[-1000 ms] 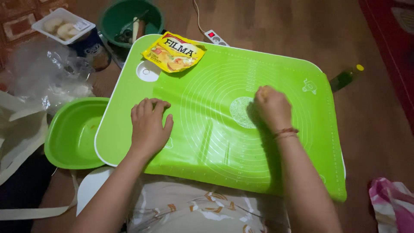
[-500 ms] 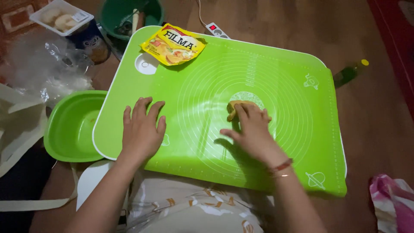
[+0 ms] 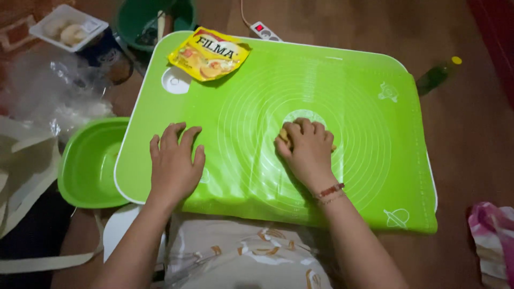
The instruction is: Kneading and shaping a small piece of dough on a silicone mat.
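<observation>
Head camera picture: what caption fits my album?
Right hand presses yellow dough on green mat; left hand lies flat.

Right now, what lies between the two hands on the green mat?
Only bare mat with printed white rings, in the head view; left hand rests flat, right hand presses a yellowish lump.

Your left hand [image 3: 174,163] lies flat, fingers spread, lower left of centre; your right hand [image 3: 306,149] is curled, pressing down mid-frame.
</observation>
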